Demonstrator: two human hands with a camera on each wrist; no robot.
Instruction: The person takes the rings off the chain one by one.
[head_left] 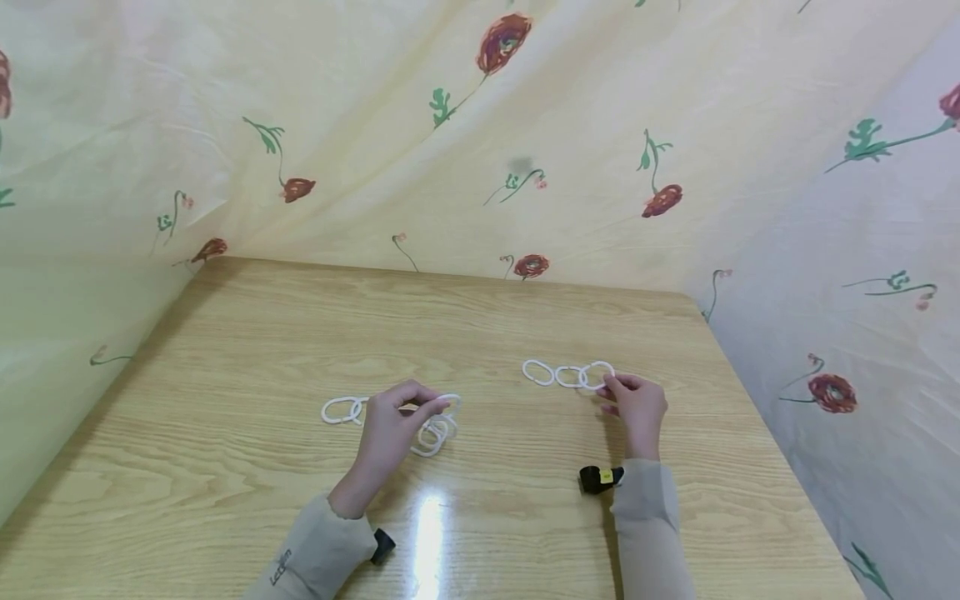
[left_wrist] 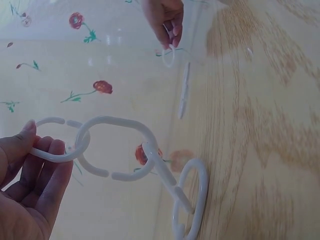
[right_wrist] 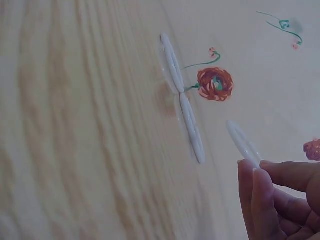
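My left hand pinches the end link of a chain of white plastic links between thumb and fingers. From there the joined links hang down to the wooden table, and more of the chain shows to the left, partly hidden behind the hand. Small splits show in several links. At the right, my right hand holds one single white link by its edge between thumb and fingertips, raised over the table. Two loose white links lie end to end on the table, just left of that hand in the head view.
The wooden table reaches back to a pale cloth with red flowers, which also hangs along the left and right sides. Dark wrist cameras sit at both sleeves. A bright reflection lies on the tabletop near the front.
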